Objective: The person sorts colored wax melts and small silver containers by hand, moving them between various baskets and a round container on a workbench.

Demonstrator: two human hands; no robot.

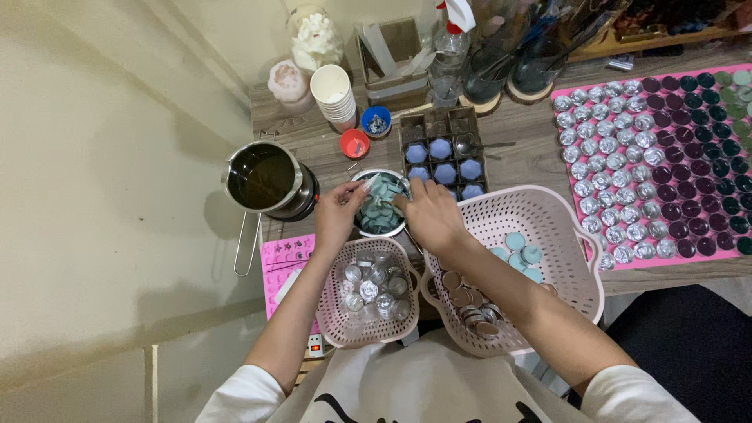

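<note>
**Both hands over the small metal bowl**

Fingers (362, 188) of my left hand (338, 210) are pinched together on a pale teal wax piece (379, 186), held just above the metal bowl (381, 205). Right hand (432, 215) sits at the bowl's right rim, fingers curled down together; can't tell if they grip anything. The bowl is full of the same teal pieces, center of the table (533, 160).

Left of it: a steel pitcher (263, 178) of dark liquid with a long handle, on a pink mat (283, 262). Near me, a small pink basket (368, 294) of empty foil cups under the left wrist, and a big pink basket (540, 235) with teal discs and brownish cups under the right forearm. Behind the bowl, a dark tray (443, 149) with blue hexagon pieces. Far right, a pink sheet (662, 168) covered in rows of silver and dark cups. A stack of paper cups (335, 92) and a spray bottle (453, 35) sit at the back.
</note>
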